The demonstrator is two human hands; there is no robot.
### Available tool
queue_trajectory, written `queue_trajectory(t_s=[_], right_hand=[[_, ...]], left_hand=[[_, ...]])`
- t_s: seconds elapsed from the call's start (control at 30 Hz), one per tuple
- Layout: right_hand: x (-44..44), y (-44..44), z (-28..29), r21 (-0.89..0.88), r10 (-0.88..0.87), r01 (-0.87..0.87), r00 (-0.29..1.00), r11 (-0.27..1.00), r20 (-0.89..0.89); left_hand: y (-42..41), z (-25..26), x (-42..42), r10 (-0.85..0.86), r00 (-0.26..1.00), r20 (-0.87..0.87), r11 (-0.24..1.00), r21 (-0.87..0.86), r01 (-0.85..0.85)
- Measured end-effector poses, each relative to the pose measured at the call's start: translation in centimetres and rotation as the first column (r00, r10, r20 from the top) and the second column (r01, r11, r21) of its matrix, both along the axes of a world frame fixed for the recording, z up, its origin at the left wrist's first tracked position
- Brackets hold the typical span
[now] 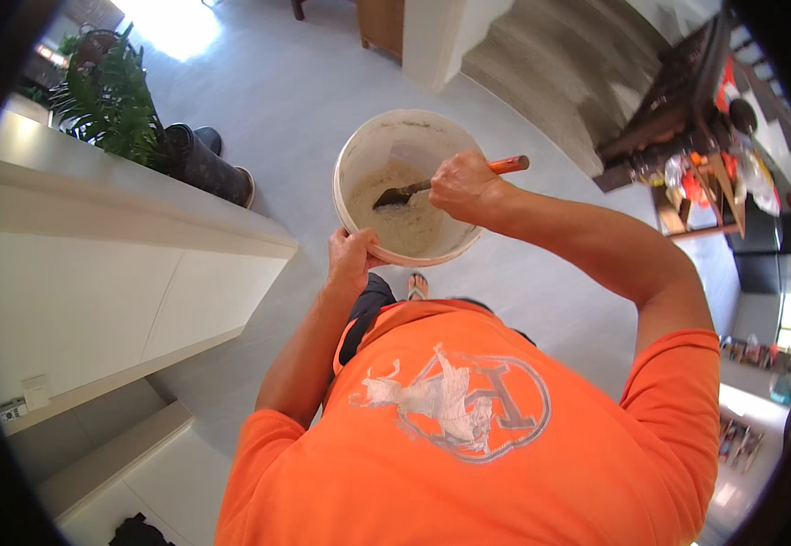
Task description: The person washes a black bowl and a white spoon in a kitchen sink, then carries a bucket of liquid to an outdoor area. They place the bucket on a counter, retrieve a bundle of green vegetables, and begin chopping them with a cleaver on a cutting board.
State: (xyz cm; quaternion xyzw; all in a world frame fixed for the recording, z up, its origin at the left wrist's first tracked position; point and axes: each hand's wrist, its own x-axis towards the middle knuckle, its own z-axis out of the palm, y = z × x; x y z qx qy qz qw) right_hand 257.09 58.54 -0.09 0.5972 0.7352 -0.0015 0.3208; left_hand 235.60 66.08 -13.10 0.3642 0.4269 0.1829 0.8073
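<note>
A white plastic bucket [406,123] is tilted in front of me, with a pale, grainy mixture [406,228] at its bottom. My left hand [352,258] grips the bucket's near rim on the left side. Over the bucket's right side, my right hand [465,185] is closed around the shaft of a small hand trowel or scoop [417,186]. The tool's orange-red handle end sticks out to the right of that hand, and its dark blade reaches down to the mixture. The tip of the blade is partly hidden in or against it.
A white cabinet or low partition [129,273] stands to my left, with a potted fern [112,109] and a dark pot [211,170] beyond it. Curved grey steps [546,75] rise at the upper right, near dark wooden furniture [675,95]. A wooden cabinet [380,26] stands ahead.
</note>
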Motion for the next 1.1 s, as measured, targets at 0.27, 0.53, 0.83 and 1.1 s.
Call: queue_trajectory(t_s=[0.27,0.53,0.83,1.1], right_hand=[[7.9,17.2,-2.2,0.073,-0.052,0.052,0.999,0.996,0.003],[16.2,26.7,-2.3,0.383,0.29,-0.371,0.923,0.846,0.252],[20.8,43.0,-0.8,-0.215,-0.061,0.055,0.998,0.975,-0.018],[30.4,59.8,-2.3,-0.363,-0.088,-0.001,0.97,0.932,-0.228]], left_hand=[[12.2,-0.3,6.6,0.148,0.988,-0.05,0.989,0.026,-0.147],[25.0,0.2,12.4,0.179,0.98,-0.082,0.983,0.056,-0.175],[39.9,-0.1,18.3,0.293,0.956,-0.013,0.956,0.029,-0.292],[50.2,-1.0,22.1,0.382,0.924,0.025,0.924,0.022,-0.383]])
